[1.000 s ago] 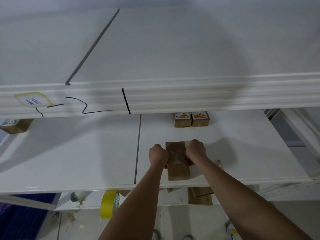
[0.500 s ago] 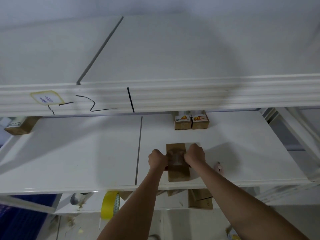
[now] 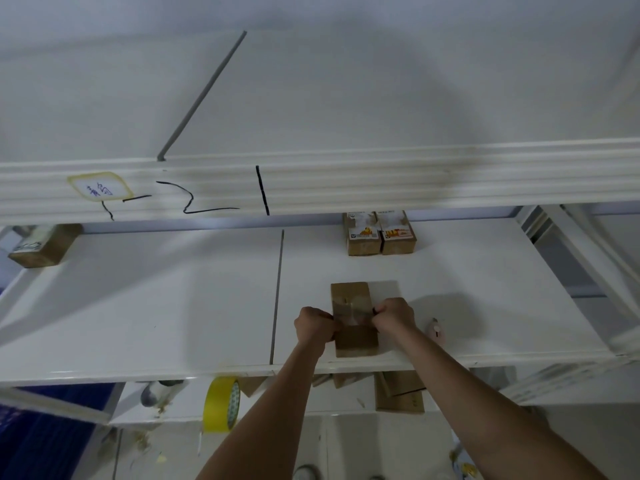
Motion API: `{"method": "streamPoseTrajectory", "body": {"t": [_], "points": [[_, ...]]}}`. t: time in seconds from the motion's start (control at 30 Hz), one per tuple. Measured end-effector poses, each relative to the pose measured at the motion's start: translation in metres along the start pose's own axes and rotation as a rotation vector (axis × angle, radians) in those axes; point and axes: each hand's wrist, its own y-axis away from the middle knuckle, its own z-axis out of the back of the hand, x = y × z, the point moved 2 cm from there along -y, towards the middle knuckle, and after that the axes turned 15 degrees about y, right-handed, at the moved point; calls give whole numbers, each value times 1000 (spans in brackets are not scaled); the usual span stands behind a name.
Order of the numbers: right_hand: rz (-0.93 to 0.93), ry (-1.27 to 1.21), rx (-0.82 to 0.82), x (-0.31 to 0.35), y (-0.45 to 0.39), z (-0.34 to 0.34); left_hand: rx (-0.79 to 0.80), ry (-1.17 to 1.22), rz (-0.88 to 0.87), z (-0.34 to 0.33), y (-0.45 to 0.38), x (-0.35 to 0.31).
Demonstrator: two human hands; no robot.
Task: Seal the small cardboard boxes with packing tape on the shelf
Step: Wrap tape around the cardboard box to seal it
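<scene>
Small cardboard box (image 3: pixel 353 320) sits near the front edge of the white shelf (image 3: pixel 173 306), right of the panel seam. Left hand (image 3: pixel 313 323) and right hand (image 3: pixel 394 315) flank it, fingers curled, each pinching an end of clear tape (image 3: pixel 351 311) across its top. Bare shelf lies to the left. Two labelled boxes (image 3: pixel 379 235) stand at the back. Yellow tape roll (image 3: pixel 221 403) sits on the lower shelf.

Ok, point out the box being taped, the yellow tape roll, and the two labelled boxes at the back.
box being taped (image 3: pixel 356 341), head view, bare front face.
yellow tape roll (image 3: pixel 218 403), head view, outer band.
two labelled boxes (image 3: pixel 381 233), head view, seam between them.
</scene>
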Motion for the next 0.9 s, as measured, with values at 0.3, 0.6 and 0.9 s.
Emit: {"method": "streamPoseTrajectory", "body": {"t": [0.3, 0.6, 0.9], "points": [[-11, 43, -69, 9, 5, -3, -33, -150, -103, -5, 8, -1], [-99, -50, -38, 18, 4, 6, -11, -33, -16, -2, 10, -5], [-134, -97, 21, 7, -14, -3, 24, -139, 92, 1, -1, -20]]}}
